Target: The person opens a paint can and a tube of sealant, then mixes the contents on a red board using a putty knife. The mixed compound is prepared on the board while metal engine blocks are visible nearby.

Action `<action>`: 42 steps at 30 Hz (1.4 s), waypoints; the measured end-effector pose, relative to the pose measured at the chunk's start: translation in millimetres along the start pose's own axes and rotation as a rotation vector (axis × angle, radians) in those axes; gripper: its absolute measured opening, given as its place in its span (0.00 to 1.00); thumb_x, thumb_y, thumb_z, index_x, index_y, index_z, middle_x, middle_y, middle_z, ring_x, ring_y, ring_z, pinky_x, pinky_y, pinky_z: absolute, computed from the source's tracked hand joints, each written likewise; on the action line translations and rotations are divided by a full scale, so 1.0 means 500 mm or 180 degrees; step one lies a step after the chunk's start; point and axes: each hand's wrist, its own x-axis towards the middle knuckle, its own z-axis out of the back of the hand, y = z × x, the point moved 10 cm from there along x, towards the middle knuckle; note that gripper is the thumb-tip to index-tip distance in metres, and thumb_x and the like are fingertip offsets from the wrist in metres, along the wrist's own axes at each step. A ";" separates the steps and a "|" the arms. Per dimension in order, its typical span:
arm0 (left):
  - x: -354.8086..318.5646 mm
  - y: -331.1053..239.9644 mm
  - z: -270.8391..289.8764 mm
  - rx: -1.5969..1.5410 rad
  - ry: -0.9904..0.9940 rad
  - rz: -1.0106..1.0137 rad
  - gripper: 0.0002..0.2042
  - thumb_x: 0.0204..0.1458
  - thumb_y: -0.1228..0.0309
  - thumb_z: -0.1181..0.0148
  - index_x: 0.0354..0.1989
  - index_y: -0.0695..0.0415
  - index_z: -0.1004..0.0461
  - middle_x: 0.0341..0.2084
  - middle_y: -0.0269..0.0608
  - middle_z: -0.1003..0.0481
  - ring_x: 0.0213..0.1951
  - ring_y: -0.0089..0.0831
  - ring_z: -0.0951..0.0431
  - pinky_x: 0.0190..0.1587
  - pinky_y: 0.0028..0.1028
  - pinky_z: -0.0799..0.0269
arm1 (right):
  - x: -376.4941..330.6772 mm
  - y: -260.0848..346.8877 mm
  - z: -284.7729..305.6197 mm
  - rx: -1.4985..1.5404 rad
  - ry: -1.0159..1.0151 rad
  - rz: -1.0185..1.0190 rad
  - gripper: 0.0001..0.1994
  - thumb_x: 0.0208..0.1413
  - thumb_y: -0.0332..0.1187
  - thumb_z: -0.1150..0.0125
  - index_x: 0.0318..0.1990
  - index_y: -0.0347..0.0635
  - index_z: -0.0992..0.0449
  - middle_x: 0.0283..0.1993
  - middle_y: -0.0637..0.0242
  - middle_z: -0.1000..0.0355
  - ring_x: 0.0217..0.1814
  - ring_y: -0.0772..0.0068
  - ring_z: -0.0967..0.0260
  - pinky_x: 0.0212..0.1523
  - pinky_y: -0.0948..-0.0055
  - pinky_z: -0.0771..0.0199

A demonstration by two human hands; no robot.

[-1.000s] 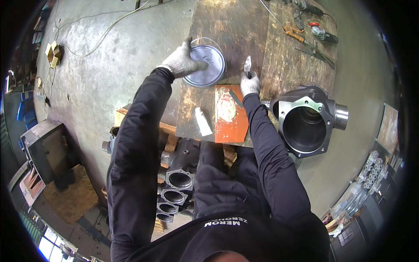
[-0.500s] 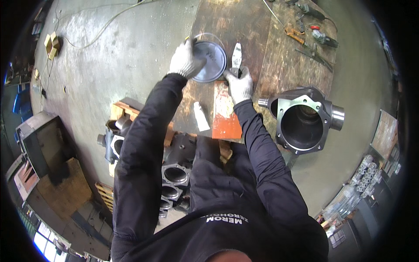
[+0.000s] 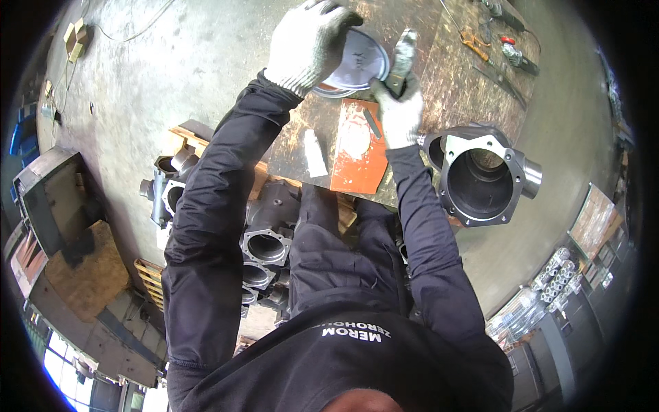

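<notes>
My left hand point(image 3: 307, 48), in a white knit glove with dark fingertips, grips the far left side of a round grey lid point(image 3: 360, 62). The lid is tilted over a round can point(image 3: 336, 91), whose rim and a bit of reddish-brown inside show at the near left. My right hand point(image 3: 401, 113), gloved too, is closed around a putty knife point(image 3: 405, 56) with its smeared blade pointing away from me. Its fingertips are close to the lid's right edge. Nearer me lies an orange board point(image 3: 358, 168) with a pale smear and a thin dark strip point(image 3: 371, 123) on it.
A white tube point(image 3: 314, 152) lies left of the board on the worn wooden table point(image 3: 439, 96). At the right stands a large dark flanged casting point(image 3: 480, 180). An angle grinder point(image 3: 518, 56) and other tools lie at the far right. More castings point(image 3: 266, 240) are below the table's near edge.
My left hand has raised the lid's left side, so the can's rim shows beneath. The putty knife remains in my right hand. The whole view has shifted somewhat.
</notes>
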 end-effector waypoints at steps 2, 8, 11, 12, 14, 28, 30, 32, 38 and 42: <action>0.019 -0.022 0.025 -0.0191 -0.0157 -0.0160 0.10 0.56 0.76 0.38 0.43 0.49 0.16 0.41 0.38 0.17 0.42 0.44 0.18 0.48 0.38 0.22 | -0.014 0.051 0.034 -0.0451 -0.0273 0.0136 0.15 0.51 0.30 0.22 0.41 0.34 0.22 0.32 0.66 0.21 0.31 0.77 0.27 0.35 0.70 0.25; 0.059 -0.035 0.032 -0.0558 -0.0501 -0.0161 0.12 0.56 0.75 0.33 0.49 0.51 0.16 0.41 0.41 0.17 0.43 0.42 0.16 0.47 0.34 0.20 | -0.059 0.176 0.096 -0.1382 -0.1336 0.1220 0.17 0.50 0.39 0.23 0.41 0.38 0.21 0.33 0.59 0.19 0.31 0.62 0.20 0.37 0.63 0.21; -0.023 0.063 0.071 -0.1041 -0.1659 0.0873 0.16 0.58 0.74 0.32 0.55 0.54 0.19 0.46 0.44 0.16 0.47 0.34 0.15 0.52 0.31 0.20 | -0.027 0.142 0.104 -0.2062 -0.1650 0.0856 0.16 0.48 0.38 0.24 0.38 0.40 0.22 0.34 0.58 0.23 0.37 0.55 0.21 0.40 0.58 0.23; -0.073 0.105 0.058 -0.1284 -0.1696 0.1449 0.16 0.59 0.76 0.34 0.55 0.56 0.20 0.46 0.44 0.16 0.48 0.32 0.16 0.53 0.31 0.21 | -0.013 0.133 0.102 -0.2403 -0.1752 0.0889 0.16 0.47 0.38 0.24 0.38 0.40 0.23 0.35 0.58 0.24 0.38 0.55 0.22 0.41 0.57 0.23; -0.188 0.168 0.010 -0.1727 -0.1405 0.2506 0.15 0.57 0.76 0.38 0.54 0.58 0.20 0.47 0.47 0.17 0.48 0.35 0.16 0.54 0.31 0.22 | 0.052 0.061 0.096 -0.2405 -0.1657 0.0338 0.14 0.46 0.35 0.26 0.39 0.42 0.22 0.38 0.58 0.23 0.41 0.52 0.22 0.44 0.55 0.23; -0.643 0.033 -0.169 -0.1165 -0.0188 0.3897 0.20 0.57 0.67 0.29 0.55 0.63 0.24 0.46 0.50 0.20 0.49 0.37 0.18 0.55 0.33 0.24 | 0.018 -0.041 0.077 -0.2545 -0.0820 0.0119 0.30 0.58 0.38 0.32 0.63 0.31 0.34 0.54 0.39 0.26 0.54 0.36 0.23 0.54 0.47 0.22; -0.670 -0.027 -0.211 -0.0962 0.0438 0.3659 0.23 0.54 0.58 0.29 0.53 0.60 0.24 0.42 0.58 0.21 0.48 0.53 0.19 0.53 0.42 0.24 | -0.045 0.005 0.044 -0.2858 -0.0548 0.0788 0.31 0.60 0.39 0.32 0.65 0.30 0.35 0.56 0.38 0.27 0.56 0.37 0.24 0.57 0.50 0.24; -0.725 -0.087 -0.253 -0.1268 0.0433 0.4016 0.21 0.54 0.62 0.30 0.52 0.62 0.24 0.42 0.57 0.21 0.47 0.50 0.18 0.52 0.41 0.23 | -0.092 -0.045 0.069 -0.2333 -0.0538 0.0263 0.32 0.61 0.41 0.31 0.66 0.31 0.35 0.58 0.39 0.28 0.57 0.40 0.25 0.58 0.51 0.25; -0.908 -0.228 -0.287 -0.0776 0.0426 0.5406 0.22 0.50 0.65 0.33 0.52 0.59 0.29 0.48 0.58 0.27 0.51 0.56 0.24 0.55 0.48 0.28 | -0.093 -0.305 0.122 -0.1632 -0.0400 -0.0650 0.21 0.64 0.28 0.37 0.61 0.35 0.35 0.54 0.49 0.26 0.55 0.54 0.26 0.58 0.58 0.28; -0.864 -0.161 -0.242 -0.0236 -0.0081 0.4698 0.27 0.49 0.64 0.30 0.56 0.61 0.30 0.49 0.59 0.28 0.53 0.57 0.26 0.57 0.49 0.30 | -0.107 -0.434 0.176 -0.2011 -0.0485 -0.1144 0.24 0.61 0.31 0.31 0.60 0.36 0.33 0.58 0.47 0.26 0.60 0.51 0.25 0.60 0.58 0.27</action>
